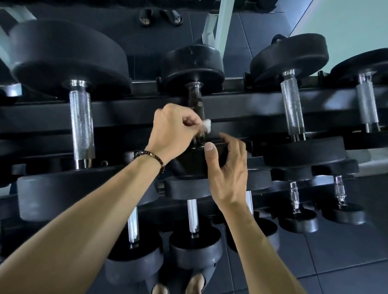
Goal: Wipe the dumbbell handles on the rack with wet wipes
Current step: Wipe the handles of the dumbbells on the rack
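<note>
- The rack (pixel 127 114) runs left to right across the view, with dumbbells on an upper tier and more on a lower tier beneath.
- The middle dumbbell (pixel 194 62) on the upper tier lies with its long axis running away from the person: far head up by the mirror (pixel 355 25), near head under the hands.
- Its handle (pixel 195 97) is dark and points straight toward the person, like the silver handles of its neighbours on either side.
- The left hand (pixel 171 131) is curled, fingers and thumb pinching a small white wipe (pixel 207 125) against the near part of that handle.
- A beaded bracelet (pixel 151 156) sits on the left wrist.
- The right hand (pixel 228 167) is loose, fingers relaxed and slightly bent, fingertips at the top of the near head (pixel 192 163); it grips nothing.
- On the lower tier, a silver handle (pixel 192 212) points the same way, just below the right wrist.
- The person's feet (pixel 177 292) show on the tiled floor (pixel 340 258).
</note>
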{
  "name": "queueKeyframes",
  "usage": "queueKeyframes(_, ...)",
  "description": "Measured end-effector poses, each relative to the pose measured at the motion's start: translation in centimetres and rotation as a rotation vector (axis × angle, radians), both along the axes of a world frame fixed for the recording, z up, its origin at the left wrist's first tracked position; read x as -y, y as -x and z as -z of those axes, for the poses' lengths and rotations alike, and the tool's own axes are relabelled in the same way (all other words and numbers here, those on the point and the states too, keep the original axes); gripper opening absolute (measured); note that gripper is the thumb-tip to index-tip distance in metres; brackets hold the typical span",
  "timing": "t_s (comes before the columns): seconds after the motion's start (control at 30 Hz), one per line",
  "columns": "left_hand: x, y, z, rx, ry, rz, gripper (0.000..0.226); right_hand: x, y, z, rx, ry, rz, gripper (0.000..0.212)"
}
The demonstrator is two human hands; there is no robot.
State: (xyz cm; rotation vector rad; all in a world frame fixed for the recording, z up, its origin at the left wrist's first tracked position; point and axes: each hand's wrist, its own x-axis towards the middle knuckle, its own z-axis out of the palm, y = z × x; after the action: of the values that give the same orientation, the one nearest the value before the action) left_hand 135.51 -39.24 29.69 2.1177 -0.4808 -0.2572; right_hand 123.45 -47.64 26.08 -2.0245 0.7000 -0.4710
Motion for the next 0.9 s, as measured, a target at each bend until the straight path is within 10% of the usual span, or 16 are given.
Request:
queueKeyframes(0.63, -0.8, -0.1, -0.2, -0.101, -0.166, 0.214, 0.01, 0.3, -0.3, 0.2, 0.004, -0.015, 0.03, 0.068)
queueKeyframes(0.9, 0.0, -1.3, 0.2, -0.03, 0.031, -0.026, 0.016, 0.8, -0.2, 0.4, -0.001, -0.056, 0.02, 0.063)
